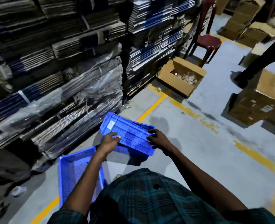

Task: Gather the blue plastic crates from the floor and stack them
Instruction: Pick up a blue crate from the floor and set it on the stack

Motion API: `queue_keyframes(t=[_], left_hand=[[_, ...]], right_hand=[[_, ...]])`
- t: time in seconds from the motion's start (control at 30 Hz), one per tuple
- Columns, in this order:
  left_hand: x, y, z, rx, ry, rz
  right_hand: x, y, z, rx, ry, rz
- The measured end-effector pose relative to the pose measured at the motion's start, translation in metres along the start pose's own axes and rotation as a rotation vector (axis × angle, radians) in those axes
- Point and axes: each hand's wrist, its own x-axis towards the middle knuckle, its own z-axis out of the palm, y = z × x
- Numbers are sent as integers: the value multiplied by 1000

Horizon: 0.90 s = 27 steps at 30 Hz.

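Observation:
A blue plastic crate [128,133] is tilted up off the floor, its ribbed side wall with a white label facing me. My left hand [109,141] grips its near-left edge and my right hand [158,139] grips its right edge. A second blue crate [73,172] with a perforated bottom lies open side up on the grey floor to the lower left; my left forearm crosses over it. The held crate's lower edge sits just beyond the floor crate's far right corner.
Tall stacks of flattened cardboard [56,78] wall off the left. An open cardboard box [181,76] and a red plastic chair [204,34] stand ahead right. More boxes [256,107] and another person's leg [259,62] are at right. Yellow lines [151,108] mark the floor.

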Motion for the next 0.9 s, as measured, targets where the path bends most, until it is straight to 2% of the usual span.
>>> queue_keyframes(t=[0.2, 0.33, 0.53, 0.73, 0.9], left_hand=[[68, 28, -40, 224, -69, 90], [112, 37, -51, 387, -135, 94], [198, 64, -27, 540, -181, 84], [289, 66, -2, 699, -231, 79], [346, 50, 17, 787, -257, 96]], right_hand=[[44, -15, 19, 33, 110, 74], [62, -10, 12, 34, 104, 135], [116, -17, -29, 39, 201, 171], [183, -17, -69, -130, 180, 166], [199, -2, -80, -207, 149, 240]])
